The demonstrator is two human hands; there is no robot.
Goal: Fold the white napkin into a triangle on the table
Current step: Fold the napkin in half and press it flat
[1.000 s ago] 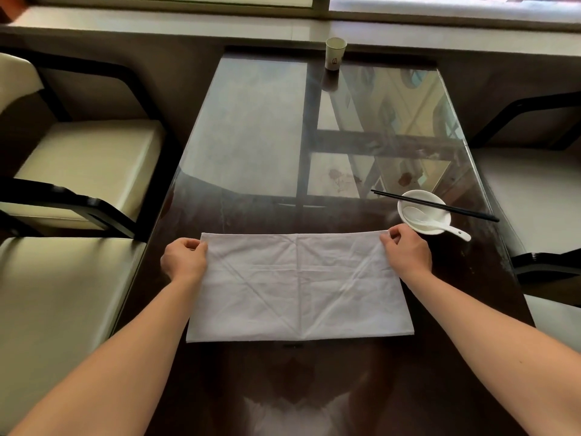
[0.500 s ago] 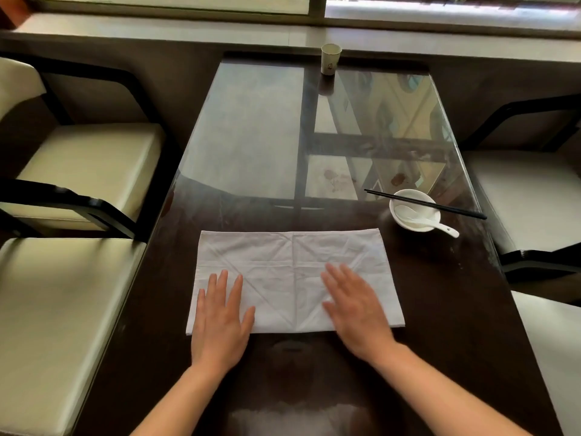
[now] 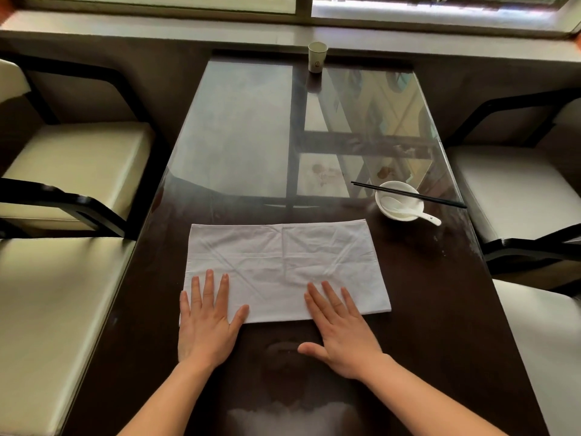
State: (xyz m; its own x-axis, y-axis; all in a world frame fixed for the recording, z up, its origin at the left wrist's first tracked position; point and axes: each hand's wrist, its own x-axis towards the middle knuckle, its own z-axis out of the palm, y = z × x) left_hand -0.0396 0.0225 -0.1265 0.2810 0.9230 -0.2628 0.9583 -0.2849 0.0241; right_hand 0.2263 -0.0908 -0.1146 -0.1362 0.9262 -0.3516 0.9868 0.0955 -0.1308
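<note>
Your left hand (image 3: 206, 322) and right hand (image 3: 341, 330) lie flat, fingers spread, gripping nothing, pinning the white napkin (image 3: 283, 265) to set its crease.

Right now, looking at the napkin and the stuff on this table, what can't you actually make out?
- Napkin near edge and left near corner: covered by the left hand and right hand, head view.
- How many layers the napkin has: not visible from above.
- Print on the paper cup: too small.
- Bowl contents: only the spoon shows; chopsticks cross the rim.
</note>
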